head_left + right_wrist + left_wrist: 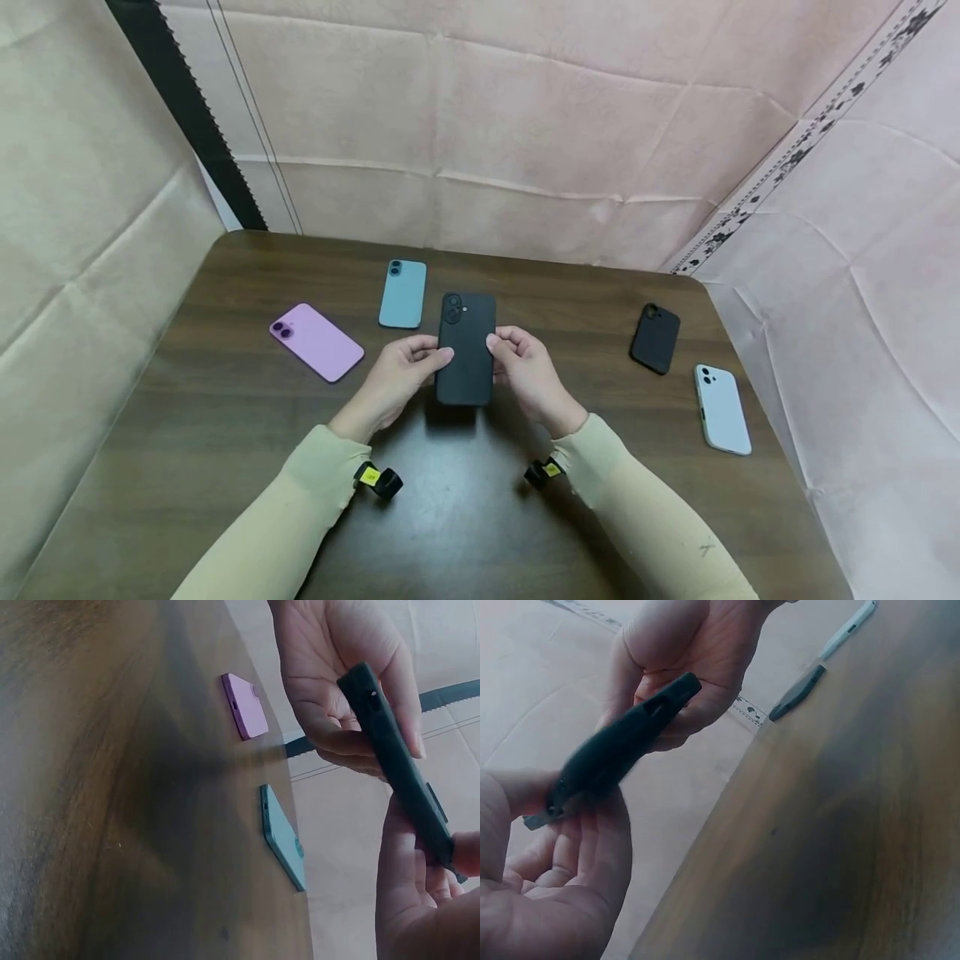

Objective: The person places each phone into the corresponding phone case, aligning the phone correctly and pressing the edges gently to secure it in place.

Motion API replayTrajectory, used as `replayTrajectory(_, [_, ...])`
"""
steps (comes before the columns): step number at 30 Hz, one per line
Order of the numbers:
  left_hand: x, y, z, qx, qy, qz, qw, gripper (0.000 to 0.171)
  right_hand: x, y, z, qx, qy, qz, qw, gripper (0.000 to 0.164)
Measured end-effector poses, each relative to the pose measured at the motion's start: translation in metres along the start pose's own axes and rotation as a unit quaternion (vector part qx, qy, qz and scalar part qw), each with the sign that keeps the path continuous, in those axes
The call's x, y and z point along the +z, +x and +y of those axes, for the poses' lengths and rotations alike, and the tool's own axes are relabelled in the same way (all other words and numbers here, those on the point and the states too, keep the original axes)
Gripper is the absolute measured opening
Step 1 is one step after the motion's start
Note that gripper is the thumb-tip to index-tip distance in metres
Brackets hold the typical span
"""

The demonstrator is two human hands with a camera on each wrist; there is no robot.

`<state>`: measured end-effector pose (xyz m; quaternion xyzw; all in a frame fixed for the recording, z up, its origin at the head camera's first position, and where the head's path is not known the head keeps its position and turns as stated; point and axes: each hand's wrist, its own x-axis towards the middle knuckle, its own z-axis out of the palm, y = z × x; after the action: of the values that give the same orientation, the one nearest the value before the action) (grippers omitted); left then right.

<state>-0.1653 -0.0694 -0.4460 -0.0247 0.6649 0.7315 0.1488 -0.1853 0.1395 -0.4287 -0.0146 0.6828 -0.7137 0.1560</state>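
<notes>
Because the black phone is up off the wooden table, between the two hands, I judge every touch on it by grip alone. From my screens, the left hand has its thumb on the camera side near one long edge and its fingers curled behind. The right hand pinches the opposite long edge in the same way, so neither is spread wide; each is closed down to the phone's thickness.

I expect it to be light enough for a fingertip hold, and stiff, with little give along its sides. Its back looks matt, so I'd guess moderate grip, though whether that is a case or bare shell I cannot tell. I'd treat the hidden face as breakable and the camera bumps as scratchable. My choice would be the long edges, around the middle, thumbs clear of the bumps, with gentle, even pressure and no twisting.
</notes>
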Motion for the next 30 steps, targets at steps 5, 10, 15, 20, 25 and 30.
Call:
replayTrajectory(5, [0.001, -0.002, -0.002, -0.010, -0.002, -0.044, 0.9990, 0.039, -0.004, 0.002, -0.002, -0.012, 0.009, 0.016, 1.000, 0.022])
replayTrajectory(10, [0.003, -0.003, -0.002, -0.008, -0.004, -0.053, 0.9986, 0.036, -0.007, 0.003, -0.008, -0.018, 0.002, 0.022, 1.000, 0.025])
replayTrajectory(15, [0.005, -0.004, -0.001, -0.009, 0.008, -0.041, 0.9991, 0.032, -0.007, 0.002, -0.010, -0.016, -0.002, 0.020, 1.000, 0.026])
replayTrajectory(20, [0.007, -0.007, 0.000, -0.002, 0.008, -0.038, 0.9992, 0.029, -0.008, 0.003, -0.010, -0.022, 0.003, 0.014, 1.000, 0.024])
replayTrajectory(25, [0.007, -0.006, -0.005, 0.010, -0.008, -0.047, 0.9988, 0.032, -0.010, 0.002, -0.011, -0.020, 0.012, 0.008, 1.000, 0.023])
replayTrajectory(30, [0.007, -0.008, -0.006, 0.013, -0.036, -0.077, 0.9963, 0.035, -0.011, 0.001, -0.012, -0.017, 0.009, 0.011, 1.000, 0.023])
